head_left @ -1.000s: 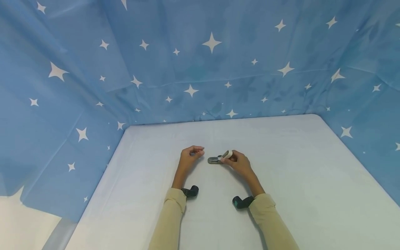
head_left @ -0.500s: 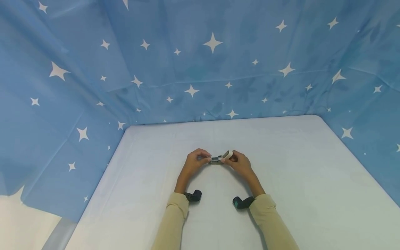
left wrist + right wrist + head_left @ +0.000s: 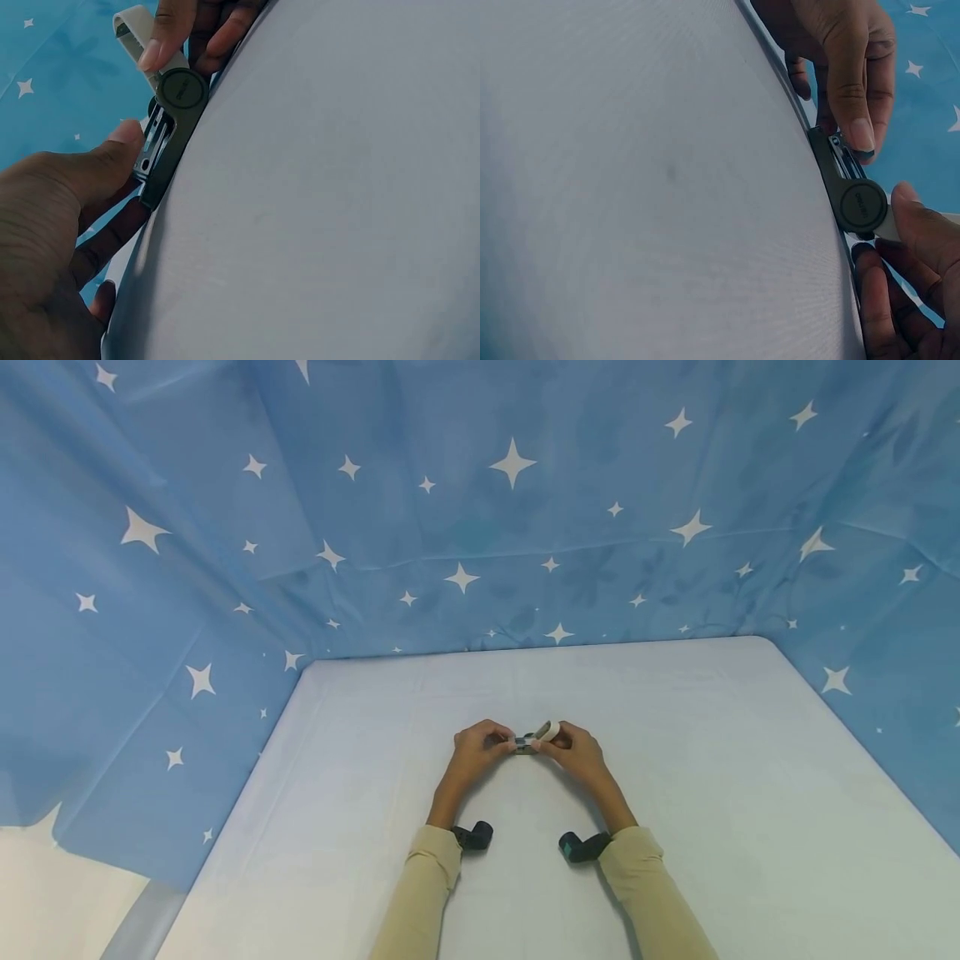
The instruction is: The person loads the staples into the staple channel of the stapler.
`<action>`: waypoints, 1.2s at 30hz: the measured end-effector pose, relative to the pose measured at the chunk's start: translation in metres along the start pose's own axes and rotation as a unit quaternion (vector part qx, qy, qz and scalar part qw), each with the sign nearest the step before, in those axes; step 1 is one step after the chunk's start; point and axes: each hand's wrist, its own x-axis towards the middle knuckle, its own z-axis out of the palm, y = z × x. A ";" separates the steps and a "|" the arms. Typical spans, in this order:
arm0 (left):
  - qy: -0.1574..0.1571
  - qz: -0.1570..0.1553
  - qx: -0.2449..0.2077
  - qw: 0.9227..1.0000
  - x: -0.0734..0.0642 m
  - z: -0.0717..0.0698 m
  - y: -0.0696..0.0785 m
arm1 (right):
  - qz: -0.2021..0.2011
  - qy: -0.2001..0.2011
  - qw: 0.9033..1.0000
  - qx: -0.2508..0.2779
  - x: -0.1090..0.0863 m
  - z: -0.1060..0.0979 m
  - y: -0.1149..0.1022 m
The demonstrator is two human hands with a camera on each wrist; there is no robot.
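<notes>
A small stapler (image 3: 525,743) lies between my two hands near the middle of the white table. Its dark green body has a round hinge (image 3: 182,88), and the white, loop-shaped lever (image 3: 133,31) is swung up. Between them shows a slotted metal rail (image 3: 844,157). My left hand (image 3: 474,756) pinches the stapler's far-left end, thumb on the rail and a finger under the tip. At the hinge side, my right hand (image 3: 581,758) pinches the base of the white lever between thumb and fingers. Part of the rail is hidden behind my left thumb.
The white table (image 3: 337,777) runs wide on all sides of the hands. Blue cloth with white stars (image 3: 465,510) hangs behind it and along both sides. A dark wrist camera (image 3: 476,836) is strapped to each forearm.
My left hand has come right from beside the stapler and now pinches its left end. My right hand has stayed on the white lever, nearly still.
</notes>
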 end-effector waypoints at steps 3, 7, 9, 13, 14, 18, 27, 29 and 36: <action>0.004 -0.006 0.014 1.000 0.001 0.002 0.001 | -0.002 0.000 1.000 0.004 0.000 0.000 0.001; 0.003 -0.021 0.028 0.999 0.002 0.004 0.003 | -0.003 0.002 1.000 0.002 0.001 0.000 0.002; 0.000 -0.025 0.031 0.999 0.003 0.004 0.004 | -0.005 0.002 1.000 -0.001 0.002 0.001 0.004; -0.006 -0.032 0.030 0.999 0.004 0.002 0.007 | -0.010 0.003 1.000 0.000 0.002 0.001 0.003; -0.006 -0.031 0.030 0.999 0.004 0.002 0.007 | -0.011 0.003 1.000 0.001 0.002 0.001 0.003; -0.007 -0.034 0.038 0.999 0.005 0.002 0.007 | -0.011 0.003 1.000 0.002 0.002 0.001 0.002; -0.011 -0.043 0.050 0.998 0.005 0.004 0.008 | -0.007 0.006 1.000 0.003 0.000 0.002 0.001; -0.009 -0.041 0.050 0.998 0.005 0.004 0.008 | -0.007 0.007 1.000 0.001 0.000 0.002 0.001; -0.002 -0.044 0.022 0.999 0.003 0.004 0.005 | -0.003 0.004 1.000 0.000 0.000 0.002 0.002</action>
